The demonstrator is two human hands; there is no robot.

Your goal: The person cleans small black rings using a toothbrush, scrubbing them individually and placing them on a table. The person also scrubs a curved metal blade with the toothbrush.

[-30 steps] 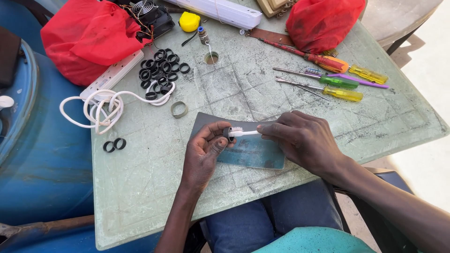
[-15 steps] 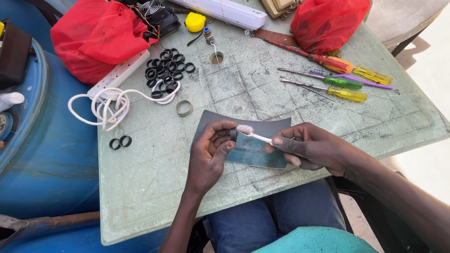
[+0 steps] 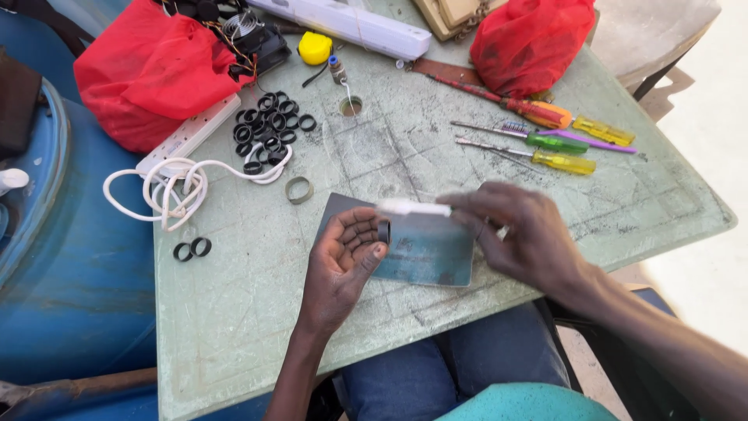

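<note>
My left hand (image 3: pixel 339 269) lies palm up over the near left corner of a dark rectangular plate (image 3: pixel 428 253). Its curled fingertips pinch a small black ring (image 3: pixel 383 231). Motion-blurred, my right hand (image 3: pixel 530 234) hovers over the plate's right end and grips a thin white tube (image 3: pixel 413 207). The tube points left, its tip just above the left fingertips. The plate rests flat on the scratched green table (image 3: pixel 234 327).
A heap of black rings (image 3: pixel 269 129), a metal ring (image 3: pixel 298 189) and two loose rings (image 3: pixel 192 249) lie to the left. A white cable (image 3: pixel 175 183), two red bags (image 3: pixel 148 66) (image 3: pixel 534 39) and screwdrivers (image 3: pixel 561 143) crowd the far side. A blue barrel (image 3: pixel 62 257) stands left.
My left hand has turned palm up and uncurled somewhat. My right hand has lifted the white tube off the fingertips and drawn slightly right.
</note>
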